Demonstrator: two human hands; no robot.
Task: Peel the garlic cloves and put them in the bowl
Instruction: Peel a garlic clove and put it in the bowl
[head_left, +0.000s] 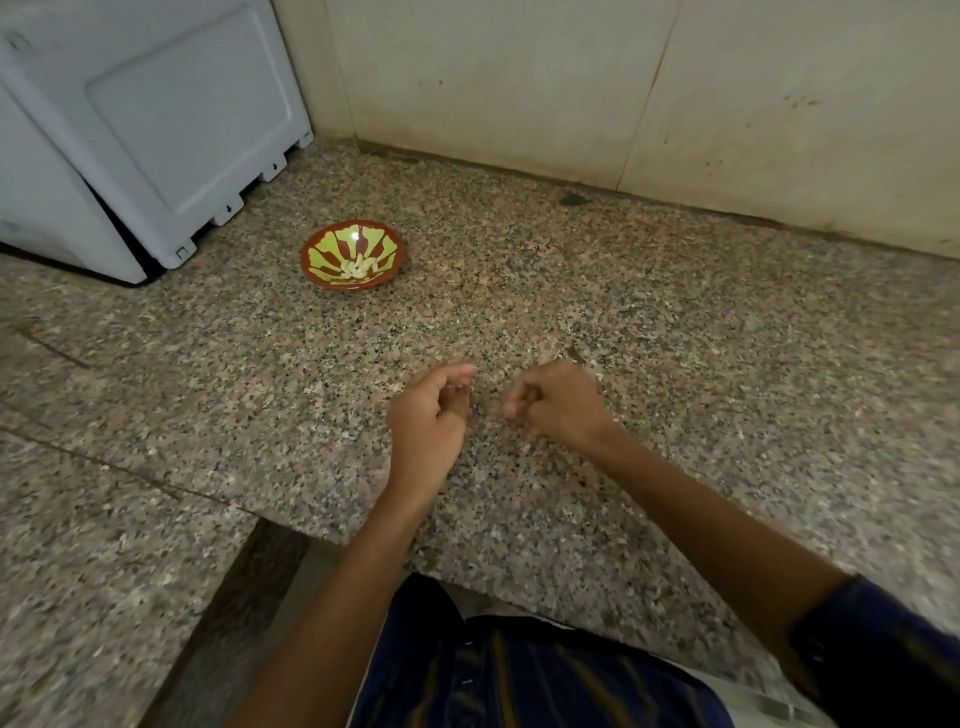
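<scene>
A red bowl (319, 248) with a yellow-green leaf pattern stands on the granite counter, far left of my hands. Several peeled pale garlic cloves (358, 267) lie in its bottom. My left hand (434, 415) hovers over the counter's middle with its palm turned right and fingers loosely curled; nothing shows in it. A small gap to its right, my right hand (558, 402) has its fingers curled in toward the thumb, and no clove shows in it either. I see no unpeeled garlic on the counter.
A white appliance (156, 130) stands at the back left, close behind the bowl. A tiled wall (623, 93) runs along the back. The speckled granite counter (675, 338) drops off at its front edge near my body, with a lower ledge at left.
</scene>
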